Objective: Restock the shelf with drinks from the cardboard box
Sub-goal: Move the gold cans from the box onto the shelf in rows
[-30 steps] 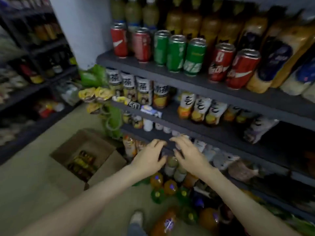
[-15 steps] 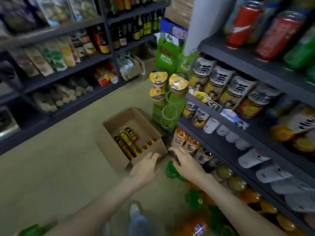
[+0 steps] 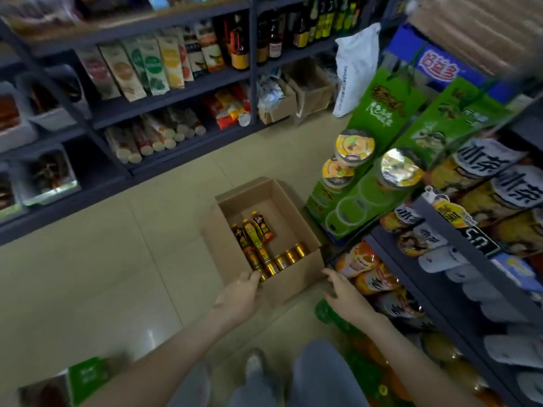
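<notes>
Hovering at the cardboard box [image 3: 293, 284], left hand [image 3: 239, 295] and right hand [image 3: 346, 298] show released grips.

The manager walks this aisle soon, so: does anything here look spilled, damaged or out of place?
Nothing looks spilled or damaged. The open cardboard box stands on the aisle floor by the shelf, and three bottles lie on their sides in it, while the cans beside them seem to stand upright.

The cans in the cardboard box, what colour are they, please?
Gold cans, seen best in the head view.
</notes>
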Action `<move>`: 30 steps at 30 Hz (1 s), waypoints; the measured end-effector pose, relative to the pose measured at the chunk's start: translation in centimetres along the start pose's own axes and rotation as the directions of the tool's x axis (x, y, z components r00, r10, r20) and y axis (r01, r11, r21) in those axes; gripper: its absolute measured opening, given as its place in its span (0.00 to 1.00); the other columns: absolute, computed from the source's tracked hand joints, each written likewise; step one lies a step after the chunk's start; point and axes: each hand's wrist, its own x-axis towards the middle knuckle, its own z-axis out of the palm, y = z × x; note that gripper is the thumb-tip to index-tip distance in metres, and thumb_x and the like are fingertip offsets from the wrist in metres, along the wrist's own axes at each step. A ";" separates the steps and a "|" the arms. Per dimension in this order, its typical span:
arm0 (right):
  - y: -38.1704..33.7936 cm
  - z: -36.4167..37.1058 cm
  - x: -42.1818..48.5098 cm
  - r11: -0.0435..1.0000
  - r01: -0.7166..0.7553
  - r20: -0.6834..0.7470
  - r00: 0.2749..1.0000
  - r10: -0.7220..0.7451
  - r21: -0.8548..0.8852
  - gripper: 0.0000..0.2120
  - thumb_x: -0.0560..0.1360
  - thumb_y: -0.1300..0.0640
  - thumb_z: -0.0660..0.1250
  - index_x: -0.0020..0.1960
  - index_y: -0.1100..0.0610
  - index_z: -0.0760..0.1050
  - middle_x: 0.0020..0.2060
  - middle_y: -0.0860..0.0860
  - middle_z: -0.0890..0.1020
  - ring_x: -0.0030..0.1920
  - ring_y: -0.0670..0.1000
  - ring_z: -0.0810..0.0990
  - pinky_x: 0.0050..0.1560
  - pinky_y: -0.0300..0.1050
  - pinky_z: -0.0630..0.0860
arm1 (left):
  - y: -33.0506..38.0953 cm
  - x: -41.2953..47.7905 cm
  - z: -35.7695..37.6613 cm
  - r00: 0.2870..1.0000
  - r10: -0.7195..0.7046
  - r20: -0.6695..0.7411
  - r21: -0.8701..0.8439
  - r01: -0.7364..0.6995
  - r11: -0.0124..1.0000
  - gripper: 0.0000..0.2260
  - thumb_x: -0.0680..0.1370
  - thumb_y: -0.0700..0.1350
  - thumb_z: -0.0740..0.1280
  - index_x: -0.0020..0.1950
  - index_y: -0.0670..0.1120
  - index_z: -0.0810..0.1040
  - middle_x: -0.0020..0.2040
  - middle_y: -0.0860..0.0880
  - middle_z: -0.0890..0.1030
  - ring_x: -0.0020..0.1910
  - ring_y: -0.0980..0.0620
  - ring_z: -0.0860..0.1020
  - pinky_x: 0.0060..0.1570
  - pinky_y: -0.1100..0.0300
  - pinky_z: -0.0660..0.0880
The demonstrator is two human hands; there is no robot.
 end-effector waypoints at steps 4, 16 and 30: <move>0.2 -0.4 4.5 0.998 -0.055 0.052 0.997 0.055 -0.006 0.30 0.79 0.61 0.62 0.77 0.50 0.54 0.74 0.52 0.61 0.70 0.53 0.67 0.67 0.49 0.69 | -1.6 3.5 -0.9 0.998 -0.066 0.020 -0.034 0.067 0.997 0.23 0.81 0.47 0.59 0.75 0.47 0.58 0.69 0.44 0.68 0.66 0.43 0.70 0.58 0.53 0.69; 4.4 0.2 26.5 0.988 -0.058 0.213 0.973 0.087 -0.141 0.30 0.79 0.60 0.62 0.77 0.52 0.54 0.70 0.53 0.69 0.68 0.50 0.70 0.66 0.42 0.69 | -5.4 22.6 3.6 0.934 -0.344 0.099 -0.274 0.358 0.893 0.25 0.80 0.47 0.58 0.76 0.48 0.55 0.72 0.47 0.63 0.68 0.45 0.68 0.63 0.53 0.69; 13.1 26.0 56.6 0.999 0.013 0.296 0.955 -0.025 0.041 0.32 0.80 0.59 0.60 0.78 0.44 0.49 0.73 0.52 0.64 0.72 0.52 0.63 0.70 0.47 0.62 | -19.4 48.7 25.8 0.917 -0.314 -0.245 -0.004 0.323 0.946 0.33 0.73 0.49 0.70 0.75 0.43 0.63 0.75 0.36 0.60 0.74 0.37 0.58 0.70 0.42 0.55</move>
